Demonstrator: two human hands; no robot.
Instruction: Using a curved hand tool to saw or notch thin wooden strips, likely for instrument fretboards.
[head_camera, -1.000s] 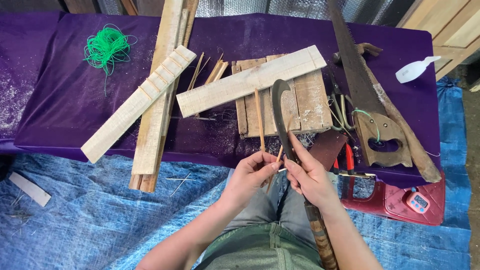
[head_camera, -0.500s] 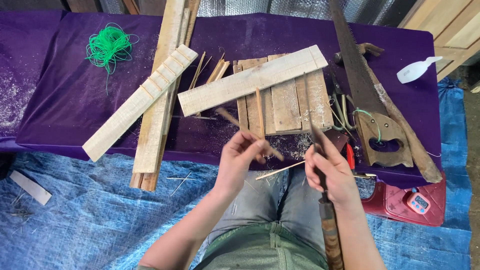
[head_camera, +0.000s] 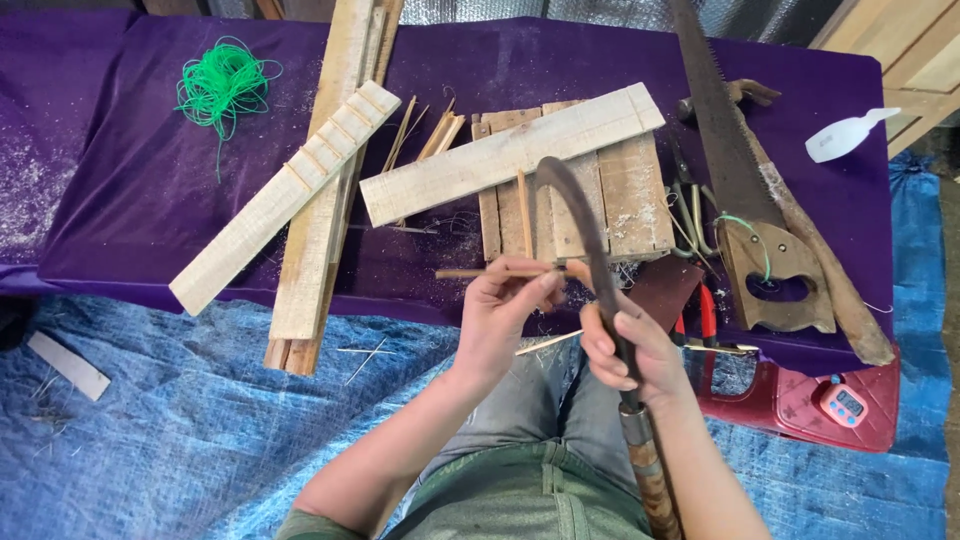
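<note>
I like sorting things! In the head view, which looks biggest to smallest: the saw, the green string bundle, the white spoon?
1. Saw, clearly the largest.
2. Green string bundle.
3. White spoon, slightly smaller.

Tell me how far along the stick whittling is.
Done: thin slivers lie on the purple cloth. In hand: left hand holds a thin stick against the curved knife in the right hand. Left: cannot tell how many.
</note>
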